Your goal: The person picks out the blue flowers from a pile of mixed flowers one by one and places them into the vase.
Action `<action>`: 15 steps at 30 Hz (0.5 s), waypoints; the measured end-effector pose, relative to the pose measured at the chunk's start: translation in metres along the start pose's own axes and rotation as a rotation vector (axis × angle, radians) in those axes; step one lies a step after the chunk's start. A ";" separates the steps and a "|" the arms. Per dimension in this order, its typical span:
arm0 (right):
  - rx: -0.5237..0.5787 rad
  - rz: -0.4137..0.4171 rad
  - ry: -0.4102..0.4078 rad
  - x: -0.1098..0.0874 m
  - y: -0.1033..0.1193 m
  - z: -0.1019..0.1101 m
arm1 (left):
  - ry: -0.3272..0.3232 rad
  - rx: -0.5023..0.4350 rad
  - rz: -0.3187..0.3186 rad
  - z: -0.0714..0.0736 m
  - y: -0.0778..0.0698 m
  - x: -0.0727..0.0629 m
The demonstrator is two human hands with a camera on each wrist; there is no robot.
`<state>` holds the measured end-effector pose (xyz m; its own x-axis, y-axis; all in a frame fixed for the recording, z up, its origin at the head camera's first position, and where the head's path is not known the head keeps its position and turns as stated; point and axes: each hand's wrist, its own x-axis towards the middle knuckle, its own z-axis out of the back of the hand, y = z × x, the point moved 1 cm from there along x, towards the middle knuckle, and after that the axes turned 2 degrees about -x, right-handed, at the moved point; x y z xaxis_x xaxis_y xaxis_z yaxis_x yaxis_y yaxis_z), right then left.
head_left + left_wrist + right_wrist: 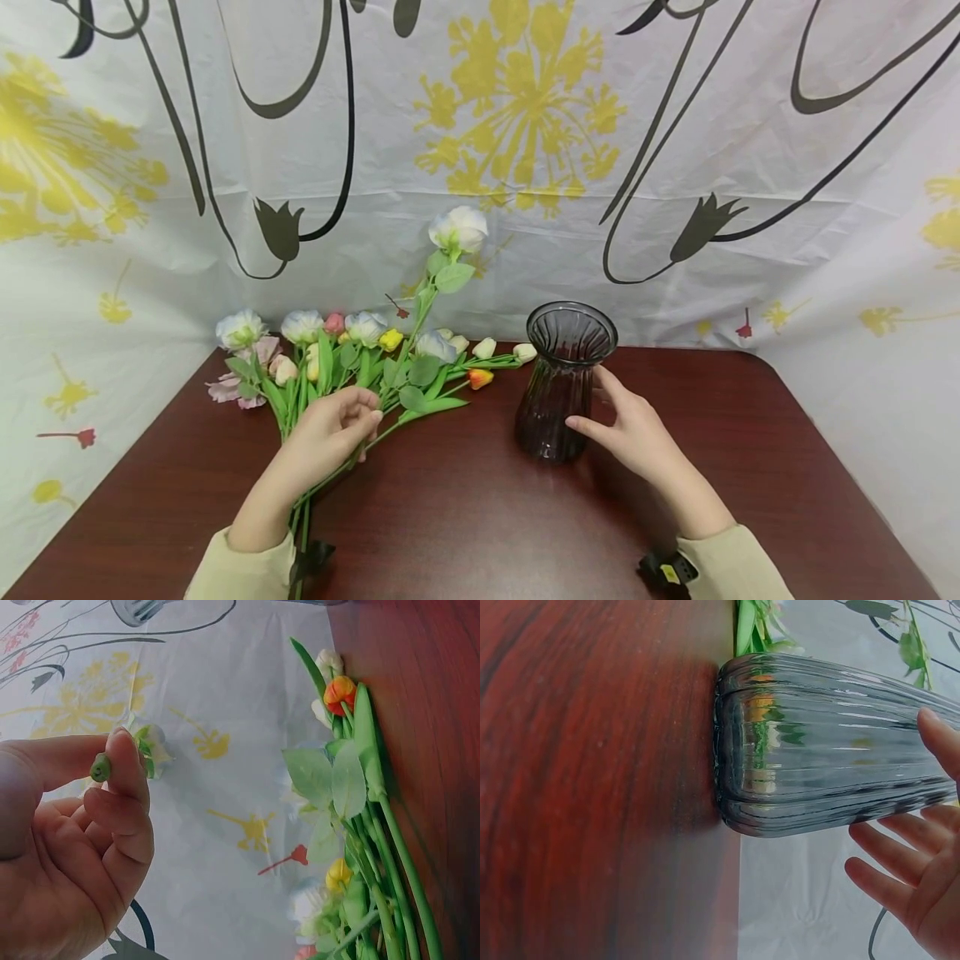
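In the head view my left hand pinches the stem of a white artificial flower between thumb and fingertips. Its bloom rises above the other flowers, and the cut stem end shows between the fingers in the left wrist view. A smoky grey glass vase with a flared, ribbed rim stands upright on the table. Around its right side is my right hand, thumb across the front of the glass and index finger partly hidden behind. In the right wrist view those fingers are spread and fairly straight along the vase's side.
A spread of artificial flowers, including tulips and pale blue-white blooms, lies on the left of the dark red wooden table, stems toward me. A white patterned cloth hangs behind and at both sides of the table.
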<state>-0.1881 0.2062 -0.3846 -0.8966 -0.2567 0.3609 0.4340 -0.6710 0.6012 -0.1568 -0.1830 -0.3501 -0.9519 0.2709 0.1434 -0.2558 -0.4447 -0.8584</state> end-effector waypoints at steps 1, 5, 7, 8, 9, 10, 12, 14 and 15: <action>0.000 0.000 0.000 0.000 0.000 0.000 | -0.001 -0.006 0.000 -0.001 -0.001 0.001; 0.001 0.005 -0.003 0.000 0.000 0.001 | -0.002 -0.039 -0.002 -0.004 -0.003 0.002; 0.002 0.008 -0.004 0.000 0.000 0.001 | 0.002 -0.055 -0.004 -0.005 -0.003 0.003; 0.001 0.008 -0.004 0.000 0.000 0.001 | 0.002 -0.059 -0.007 -0.005 -0.004 0.003; 0.001 0.008 -0.003 0.000 0.000 0.001 | 0.002 -0.061 -0.009 -0.006 -0.004 0.004; 0.001 0.007 -0.003 0.000 0.000 0.001 | 0.002 -0.066 -0.011 -0.006 -0.004 0.004; 0.000 0.005 -0.001 0.000 0.000 0.001 | 0.002 -0.067 -0.017 -0.008 -0.005 0.005; -0.002 0.004 -0.001 0.000 0.000 0.001 | 0.000 -0.068 -0.020 -0.009 -0.007 0.006; -0.002 0.003 -0.002 -0.001 0.000 0.002 | 0.002 -0.069 -0.021 -0.010 -0.007 0.007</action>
<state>-0.1874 0.2074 -0.3837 -0.8954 -0.2572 0.3636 0.4361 -0.6719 0.5987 -0.1597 -0.1694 -0.3477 -0.9462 0.2808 0.1608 -0.2633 -0.3793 -0.8870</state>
